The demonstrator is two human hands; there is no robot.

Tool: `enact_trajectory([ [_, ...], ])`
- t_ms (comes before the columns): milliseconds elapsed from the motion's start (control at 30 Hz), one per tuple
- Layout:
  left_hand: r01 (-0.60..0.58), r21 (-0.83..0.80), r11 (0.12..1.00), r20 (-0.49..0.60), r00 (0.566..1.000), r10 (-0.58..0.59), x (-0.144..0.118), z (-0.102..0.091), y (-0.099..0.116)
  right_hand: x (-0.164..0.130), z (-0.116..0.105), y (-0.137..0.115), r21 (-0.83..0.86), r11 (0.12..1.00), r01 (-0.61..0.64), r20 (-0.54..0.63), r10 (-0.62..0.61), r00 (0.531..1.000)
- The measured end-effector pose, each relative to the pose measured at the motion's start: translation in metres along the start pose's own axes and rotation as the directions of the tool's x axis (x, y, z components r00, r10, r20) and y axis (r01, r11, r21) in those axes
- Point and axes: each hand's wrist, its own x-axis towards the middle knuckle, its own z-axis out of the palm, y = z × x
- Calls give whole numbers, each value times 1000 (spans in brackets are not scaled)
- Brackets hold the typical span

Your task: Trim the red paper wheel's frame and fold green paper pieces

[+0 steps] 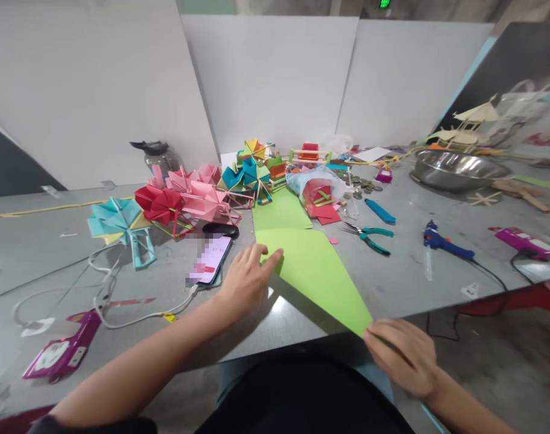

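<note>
A sheet of light green paper point(318, 271) stretches between my hands, its near right corner lifted past the table's front edge. My right hand point(404, 352) pinches that corner between thumb and fingers. At the sheet's left edge lies my left hand point(248, 277), thumb and fingers apart, touching the paper from above. Another green sheet point(281, 211) lies flat just beyond. Left of my left hand is a phone point(214, 259) with its screen lit and a white cable plugged in.
Folded paper models in pink, red point(161, 205) and turquoise point(116, 220) stand at left. Pliers point(369, 237), a blue cutter point(380, 211), a glue gun point(447, 243) and a steel bowl point(458, 170) are at right. Purple power strips point(64, 349) lie on the grey table point(239, 337).
</note>
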Motion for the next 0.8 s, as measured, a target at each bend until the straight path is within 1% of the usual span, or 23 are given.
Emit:
enact_trajectory([
  [100, -81, -87, 993, 173, 980, 96, -12, 1, 10, -5, 14, -18, 102, 995, -7, 49, 2, 999],
  [167, -107, -159, 981, 236, 961, 143, -17, 0, 15, -7, 18, -23, 121, 993, -9, 93, -2, 996],
  [233, -109, -199, 974, 275, 948, 163, -19, -2, 18, -8, 18, -21, 150, 989, -2, 174, -25, 984],
  [300, -98, -202, 975, 308, 938, 158, -19, -4, 20, -7, 15, -11, 247, 969, -7, 280, -64, 958],
  [367, -87, -190, 978, 337, 930, 148, -19, -3, 21, -2, 13, 6, 370, 926, -73, 338, -61, 939],
  [400, -83, -181, 980, 346, 927, 143, -20, -1, 20, 2, 15, 16, 419, 900, -123, 346, -33, 938],
  [433, -80, -173, 982, 351, 926, 137, -21, 2, 19, 10, 20, 27, 434, 882, -183, 337, 30, 941],
  [467, -77, -168, 983, 351, 927, 133, -21, 6, 17, 19, 28, 39, 440, 871, -219, 347, 60, 936],
  [500, -74, -167, 983, 348, 929, 130, -22, 10, 14, 31, 39, 51, 413, 867, -281, 390, 110, 914],
  [533, -70, -171, 983, 344, 931, 126, -23, 14, 11, 44, 53, 63, 360, 868, -343, 459, 155, 875],
  [567, -61, -180, 982, 340, 932, 121, -23, 18, 7, 58, 69, 74, 288, 870, -399, 536, 198, 820],
  [633, -28, -209, 978, 340, 935, 99, -21, 24, 0, 85, 106, 92, 163, 875, -456, 673, 239, 700],
  [700, 23, -234, 972, 341, 938, 60, -17, 26, -5, 106, 139, 101, 70, 865, -497, 773, 268, 575],
  [733, 47, -244, 969, 341, 939, 40, -15, 26, -6, 113, 151, 102, 46, 863, -503, 796, 272, 540],
  [800, 79, -260, 962, 344, 939, 16, -10, 25, -7, 120, 167, 97, 31, 855, -518, 809, 283, 515],
])
